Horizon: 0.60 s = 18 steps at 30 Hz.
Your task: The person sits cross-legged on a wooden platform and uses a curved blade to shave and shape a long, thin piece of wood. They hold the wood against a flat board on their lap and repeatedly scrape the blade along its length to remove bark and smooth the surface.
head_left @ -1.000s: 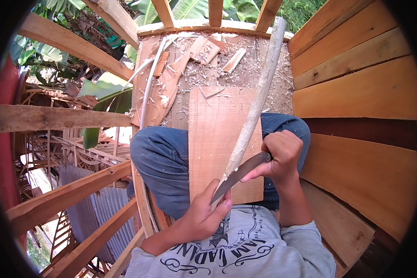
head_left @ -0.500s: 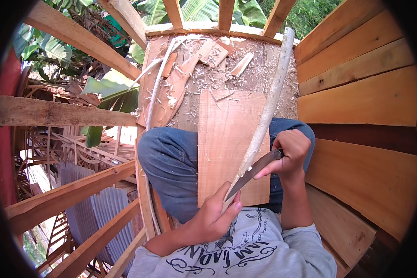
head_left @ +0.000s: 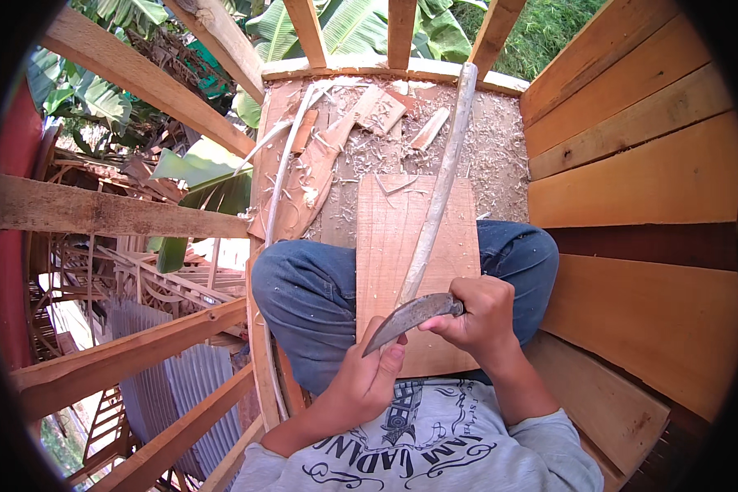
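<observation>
A long, pale, peeled wooden stick [head_left: 444,180] runs from my lap toward the far railing, slanting over a flat board [head_left: 377,271] laid across my legs. My left hand [head_left: 367,375] is closed around its near end. In the fist of my right hand [head_left: 485,316] is a knife with a dark, curved blade [head_left: 416,313], its handle mostly covered by my fingers. The blade lies across the stick just beyond my left hand, its tip pointing down and left near my thumb. Whether the edge touches the wood cannot be told.
Shavings and offcuts, including a long shaped plank [head_left: 310,184] and a small wood piece [head_left: 429,129], litter the floor ahead. A thin pale strip [head_left: 280,176] lies along the left side. Slatted railings [head_left: 123,215] stand left and ahead; a plank wall [head_left: 631,184] rises at right.
The stick's far end has swung left. My right hand has moved a little left and down, and the knife has turned so its blade shows broader and more level across the stick.
</observation>
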Each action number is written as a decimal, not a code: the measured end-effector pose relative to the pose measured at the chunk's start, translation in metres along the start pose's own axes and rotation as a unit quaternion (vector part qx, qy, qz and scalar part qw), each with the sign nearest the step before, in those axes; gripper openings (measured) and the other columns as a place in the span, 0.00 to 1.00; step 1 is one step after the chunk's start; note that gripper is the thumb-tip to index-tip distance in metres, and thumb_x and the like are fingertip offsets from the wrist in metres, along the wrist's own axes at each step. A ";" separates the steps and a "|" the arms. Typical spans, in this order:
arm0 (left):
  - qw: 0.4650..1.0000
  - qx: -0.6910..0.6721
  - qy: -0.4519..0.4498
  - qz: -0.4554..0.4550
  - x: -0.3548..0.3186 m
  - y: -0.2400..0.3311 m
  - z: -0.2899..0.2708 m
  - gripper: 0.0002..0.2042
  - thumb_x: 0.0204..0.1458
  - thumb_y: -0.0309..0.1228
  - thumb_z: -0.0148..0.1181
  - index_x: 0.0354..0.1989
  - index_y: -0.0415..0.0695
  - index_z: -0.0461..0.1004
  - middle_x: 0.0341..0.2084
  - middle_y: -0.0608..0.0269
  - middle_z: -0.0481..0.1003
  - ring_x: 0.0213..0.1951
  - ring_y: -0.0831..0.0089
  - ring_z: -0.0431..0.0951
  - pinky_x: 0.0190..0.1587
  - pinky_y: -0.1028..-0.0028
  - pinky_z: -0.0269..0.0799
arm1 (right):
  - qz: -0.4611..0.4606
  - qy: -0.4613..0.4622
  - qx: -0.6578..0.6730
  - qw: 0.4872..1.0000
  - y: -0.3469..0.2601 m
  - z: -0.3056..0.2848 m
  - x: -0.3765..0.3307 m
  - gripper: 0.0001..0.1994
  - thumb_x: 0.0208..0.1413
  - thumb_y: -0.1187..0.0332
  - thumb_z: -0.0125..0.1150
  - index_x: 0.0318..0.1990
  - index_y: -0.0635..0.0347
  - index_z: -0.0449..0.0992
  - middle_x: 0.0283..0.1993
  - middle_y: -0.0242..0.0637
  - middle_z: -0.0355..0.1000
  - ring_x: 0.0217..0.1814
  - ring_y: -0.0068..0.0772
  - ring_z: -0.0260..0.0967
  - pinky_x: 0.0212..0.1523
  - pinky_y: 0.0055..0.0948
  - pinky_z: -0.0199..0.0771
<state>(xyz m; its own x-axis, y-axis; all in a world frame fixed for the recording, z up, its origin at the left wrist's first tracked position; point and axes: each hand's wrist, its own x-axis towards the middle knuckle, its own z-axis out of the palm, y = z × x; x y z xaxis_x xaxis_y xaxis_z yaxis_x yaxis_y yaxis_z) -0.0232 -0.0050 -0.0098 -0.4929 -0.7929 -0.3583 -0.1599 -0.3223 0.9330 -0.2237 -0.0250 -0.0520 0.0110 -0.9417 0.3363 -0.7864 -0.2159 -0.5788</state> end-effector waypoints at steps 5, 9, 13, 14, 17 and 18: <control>0.989 0.125 0.024 0.069 -0.006 0.013 0.008 0.09 0.61 0.28 0.44 0.41 0.33 0.64 0.29 0.50 0.64 0.24 0.55 0.72 0.28 0.65 0.65 | -0.058 0.044 -0.062 0.995 0.007 -0.011 0.017 0.41 0.13 0.22 0.57 0.10 0.55 0.55 0.09 0.31 0.50 0.10 0.33 0.50 0.15 0.28 0.49; 0.984 0.144 0.049 0.090 -0.002 0.018 0.014 0.09 0.60 0.27 0.44 0.42 0.32 0.64 0.31 0.48 0.65 0.25 0.52 0.74 0.27 0.64 0.67 | -0.083 0.086 -0.066 0.991 0.012 -0.013 0.026 0.40 0.12 0.24 0.62 0.09 0.52 0.53 0.08 0.28 0.48 0.09 0.29 0.47 0.14 0.27 0.46; 0.989 0.133 0.032 0.063 -0.006 0.022 0.012 0.09 0.60 0.26 0.44 0.43 0.33 0.63 0.28 0.47 0.67 0.25 0.51 0.74 0.27 0.64 0.68 | -0.088 0.111 -0.077 0.987 0.014 -0.017 0.030 0.40 0.11 0.23 0.61 0.09 0.53 0.53 0.09 0.28 0.47 0.09 0.30 0.47 0.14 0.27 0.45; 0.990 0.128 0.032 0.057 -0.006 0.023 0.012 0.09 0.60 0.26 0.44 0.43 0.33 0.62 0.26 0.47 0.68 0.24 0.50 0.74 0.27 0.64 0.68 | -0.083 0.119 -0.077 0.986 0.016 -0.018 0.031 0.40 0.11 0.23 0.61 0.09 0.53 0.53 0.09 0.28 0.47 0.09 0.30 0.47 0.14 0.27 0.46; 0.991 0.115 0.036 0.051 -0.005 0.022 0.013 0.09 0.60 0.27 0.45 0.44 0.33 0.61 0.22 0.46 0.69 0.24 0.49 0.74 0.27 0.64 0.68 | -0.078 0.119 -0.084 0.986 0.019 -0.018 0.032 0.40 0.11 0.23 0.60 0.09 0.53 0.54 0.09 0.29 0.47 0.09 0.30 0.48 0.14 0.27 0.46; 0.991 0.117 0.041 0.056 -0.005 0.019 0.014 0.10 0.60 0.27 0.45 0.44 0.33 0.61 0.22 0.45 0.69 0.23 0.49 0.75 0.26 0.64 0.68 | -0.077 0.116 -0.087 0.986 0.019 -0.017 0.032 0.40 0.11 0.23 0.60 0.09 0.53 0.54 0.08 0.29 0.47 0.09 0.30 0.48 0.14 0.27 0.46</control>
<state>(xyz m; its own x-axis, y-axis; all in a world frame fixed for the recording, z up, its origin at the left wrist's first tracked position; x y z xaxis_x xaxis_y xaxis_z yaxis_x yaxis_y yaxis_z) -0.0352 0.0000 0.0105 -0.4498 -0.8592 -0.2437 -0.3054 -0.1085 0.9460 -0.2491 -0.0548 -0.0400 0.0138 -0.8123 0.5831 -0.8804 -0.2863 -0.3781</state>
